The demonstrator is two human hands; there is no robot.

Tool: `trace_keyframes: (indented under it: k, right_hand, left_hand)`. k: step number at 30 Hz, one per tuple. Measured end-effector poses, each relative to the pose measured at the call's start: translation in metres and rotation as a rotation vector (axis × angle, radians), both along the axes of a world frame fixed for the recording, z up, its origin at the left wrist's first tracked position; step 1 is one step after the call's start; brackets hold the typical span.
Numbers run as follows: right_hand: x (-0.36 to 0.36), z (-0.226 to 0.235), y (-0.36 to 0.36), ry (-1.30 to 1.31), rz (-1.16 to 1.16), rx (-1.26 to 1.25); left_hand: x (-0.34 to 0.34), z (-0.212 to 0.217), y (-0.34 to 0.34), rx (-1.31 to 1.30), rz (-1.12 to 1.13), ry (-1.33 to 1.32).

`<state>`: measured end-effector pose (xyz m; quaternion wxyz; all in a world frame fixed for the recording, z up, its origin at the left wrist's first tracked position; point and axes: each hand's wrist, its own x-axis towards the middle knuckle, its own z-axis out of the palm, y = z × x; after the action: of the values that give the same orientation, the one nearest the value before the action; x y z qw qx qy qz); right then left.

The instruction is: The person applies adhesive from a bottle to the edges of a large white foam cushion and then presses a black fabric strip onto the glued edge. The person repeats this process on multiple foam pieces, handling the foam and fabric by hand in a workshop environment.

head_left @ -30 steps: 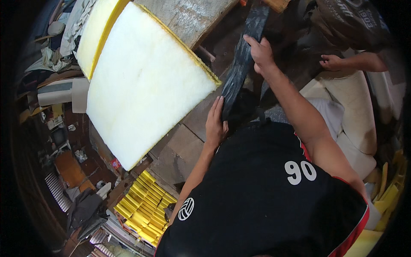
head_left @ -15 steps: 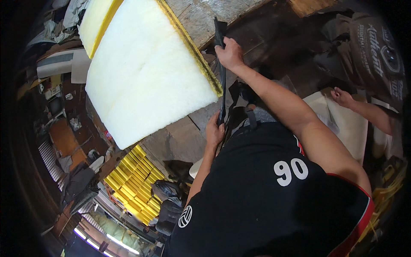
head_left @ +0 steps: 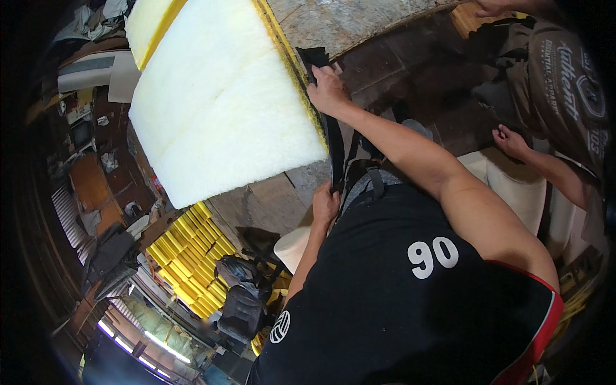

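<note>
A long black strip of fabric-like material (head_left: 334, 147) runs between my two hands along the near right edge of a foam slab. My right hand (head_left: 328, 94) is closed on its upper part, beside the slab's edge, with the strip's loose end sticking out past the fingers. Lower down, my left hand (head_left: 326, 201) grips the strip's other end near the slab's corner; the fingertips are partly hidden. White fluffy batting (head_left: 218, 109) covers the slab's top, and yellow foam (head_left: 290, 64) shows along its side with a dark line in it.
A worn wooden table (head_left: 256, 205) carries the slab. Another yellow-edged slab (head_left: 147, 32) lies at the far left. Stacked yellow foam pieces (head_left: 192, 256) and a dark seat (head_left: 240, 311) are lower left. At right stands a person in a brown shirt (head_left: 564, 96), near cream rolls (head_left: 516, 186).
My right hand has moved left and down, bringing the black strip against the slab's edge. My left hand has shifted slightly lower. The co-worker's other hand now shows at the top right.
</note>
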<state>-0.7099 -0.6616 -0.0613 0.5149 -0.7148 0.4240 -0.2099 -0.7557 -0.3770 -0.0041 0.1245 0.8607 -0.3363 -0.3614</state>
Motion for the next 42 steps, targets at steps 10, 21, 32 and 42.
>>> trace_keyframes:
  k: [10,21,32,42]
  right_hand:
    - [0.007,0.002,-0.005,0.007,0.207,0.138]
    - [0.01,-0.011,-0.005,-0.185,0.266,0.157]
    - [0.013,-0.031,-0.008,-0.047,0.206,0.102]
    - [0.016,-0.029,-0.013,0.008,0.244,0.283]
  left_hand:
    - [-0.005,-0.01,0.012,0.047,0.019,0.037]
    - [-0.007,0.001,0.005,0.059,0.05,0.07]
    - [-0.011,-0.005,0.009,0.104,0.007,0.025]
    - [-0.017,-0.004,0.01,0.037,-0.058,0.002]
